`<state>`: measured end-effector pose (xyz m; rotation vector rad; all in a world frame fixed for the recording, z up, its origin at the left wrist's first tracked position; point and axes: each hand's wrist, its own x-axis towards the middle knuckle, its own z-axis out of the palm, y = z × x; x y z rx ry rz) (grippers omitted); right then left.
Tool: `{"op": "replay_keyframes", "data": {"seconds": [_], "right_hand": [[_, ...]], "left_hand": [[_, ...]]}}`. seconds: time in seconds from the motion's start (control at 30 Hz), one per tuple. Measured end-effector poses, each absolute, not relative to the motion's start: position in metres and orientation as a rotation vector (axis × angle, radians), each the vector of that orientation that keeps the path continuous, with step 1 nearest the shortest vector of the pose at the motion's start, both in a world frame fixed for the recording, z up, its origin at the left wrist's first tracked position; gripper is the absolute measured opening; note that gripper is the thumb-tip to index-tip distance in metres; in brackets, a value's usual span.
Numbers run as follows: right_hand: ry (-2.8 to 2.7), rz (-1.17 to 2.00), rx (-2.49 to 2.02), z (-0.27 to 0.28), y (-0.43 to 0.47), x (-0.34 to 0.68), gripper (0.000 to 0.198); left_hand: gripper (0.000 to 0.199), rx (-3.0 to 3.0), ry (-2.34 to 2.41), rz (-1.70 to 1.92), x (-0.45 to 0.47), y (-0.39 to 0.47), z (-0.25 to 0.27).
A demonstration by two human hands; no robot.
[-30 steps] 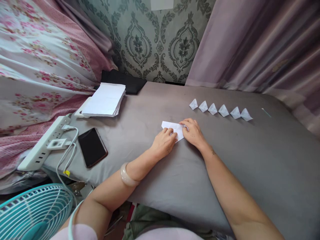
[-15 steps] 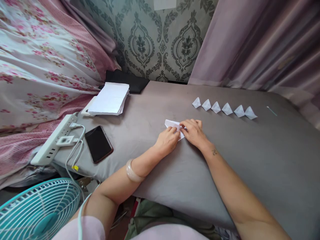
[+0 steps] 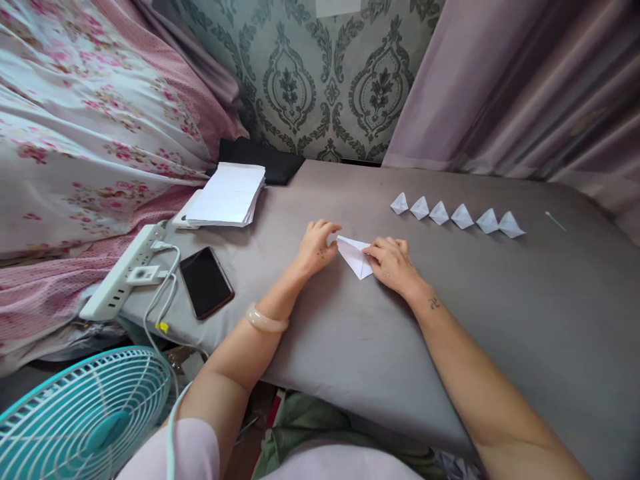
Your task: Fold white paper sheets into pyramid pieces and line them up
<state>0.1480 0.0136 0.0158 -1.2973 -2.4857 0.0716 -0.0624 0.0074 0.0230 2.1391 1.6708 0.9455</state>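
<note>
A white sheet of paper (image 3: 356, 257), folded to a point toward me, lies on the grey cloth surface between my hands. My right hand (image 3: 393, 262) grips its right side, thumb and fingers pinched on the edge. At the paper's left corner, my left hand (image 3: 319, 247) has its thumb and fingers apart, the fingertips beside the corner; whether they touch it I cannot tell. Farther back on the right stand several small folded white paper shapes (image 3: 461, 216) in a row.
A stack of white paper (image 3: 227, 193) lies at the back left, with a phone (image 3: 207, 283) nearer me. A white power strip (image 3: 125, 272) with cables runs along the left edge. A teal fan (image 3: 95, 420) stands low left. A thin swab-like stick (image 3: 556, 221) lies far right.
My left hand has moved left, off the middle of the paper to its left corner, and its fingers have spread. More of the folded paper shows. My right hand keeps its grip.
</note>
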Motion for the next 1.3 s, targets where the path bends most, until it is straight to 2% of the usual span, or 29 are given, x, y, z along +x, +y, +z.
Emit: {"op": "replay_keyframes", "data": {"seconds": [0.13, 0.4, 0.67, 0.87, 1.07, 1.3], "right_hand": [[-2.486, 0.064, -1.298, 0.016, 0.013, 0.147, 0.025], [-2.487, 0.06, -1.333, 0.017, 0.011, 0.146, 0.026], [-2.412, 0.278, -1.493, 0.016, 0.022, 0.169, 0.02], [-2.396, 0.425, -1.366, 0.009, 0.028, 0.191, 0.022], [-2.44, 0.315, -1.167, 0.003, 0.02, 0.198, 0.029], [-2.519, 0.093, -1.2, 0.005, 0.005, 0.194, 0.034]], "left_hand": [[0.043, 2.159, 1.513, 0.748, -0.074, 0.018, 0.025], [0.021, 2.357, 1.341, 0.527, -0.05, 0.027, 0.019], [0.018, 2.294, 1.299, 0.587, -0.057, 0.034, 0.011], [0.02, 2.329, 1.259, 0.583, -0.06, 0.038, 0.009], [0.022, 2.503, 1.104, 0.615, -0.063, 0.042, 0.005], [0.033, 2.708, 0.987, 0.601, -0.066, 0.038, 0.005]]}}
